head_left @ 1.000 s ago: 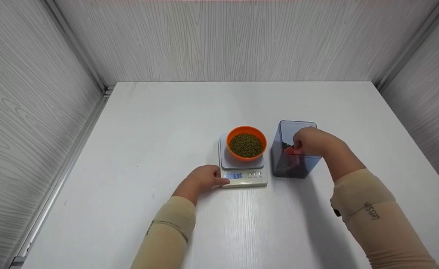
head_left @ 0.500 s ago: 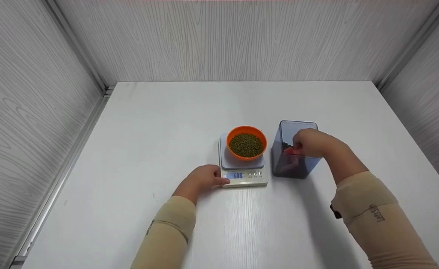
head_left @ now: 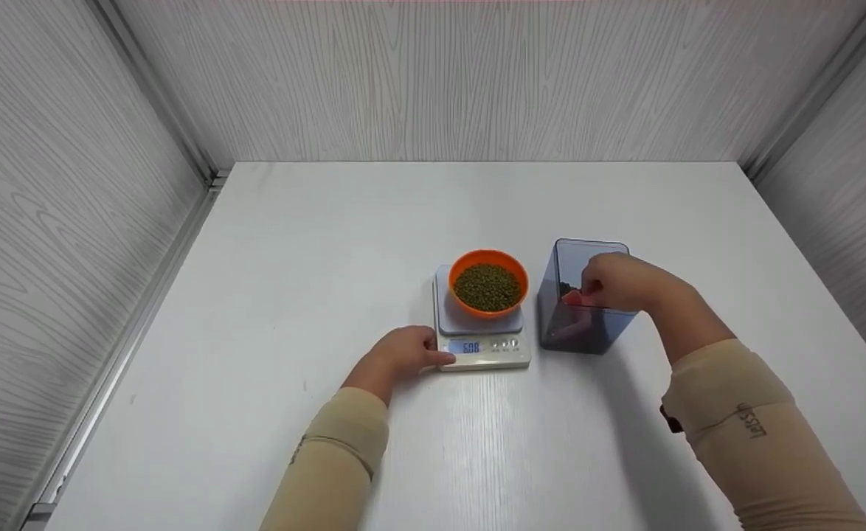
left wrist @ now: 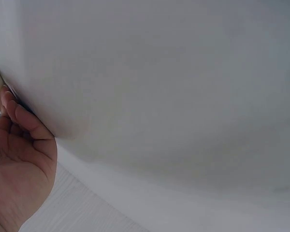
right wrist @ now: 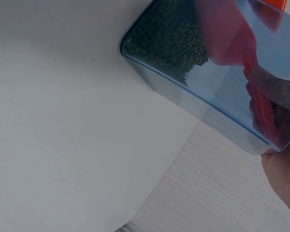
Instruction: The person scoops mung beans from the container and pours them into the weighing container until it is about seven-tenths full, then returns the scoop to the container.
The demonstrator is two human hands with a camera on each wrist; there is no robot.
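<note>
My left hand [head_left: 403,349] grips the front left corner of a kitchen scale [head_left: 486,363], its thumb on top beside the display. In the left wrist view the fingers [left wrist: 26,118] curl against the scale's side. On the scale's platform sits an orange bowl [head_left: 505,259] holding small green beans [head_left: 487,286], and the display appears to read 608. My right hand [head_left: 619,282] reaches into a clear bluish container [head_left: 588,254] and holds a red scoop [right wrist: 230,41] by its handle. The scoop's head lies over the dark beans [right wrist: 166,43] in the container's bottom.
The container stands just right of the scale on a white table [head_left: 330,243]. A wood-grain panel [head_left: 433,81] rises behind the table, with similar panels at the left [head_left: 49,199] and right [head_left: 846,147].
The right forearm has shifted slightly to the right, while the hand stays inside the container with the scoop. The left hand, scale and bowl hold their places.
</note>
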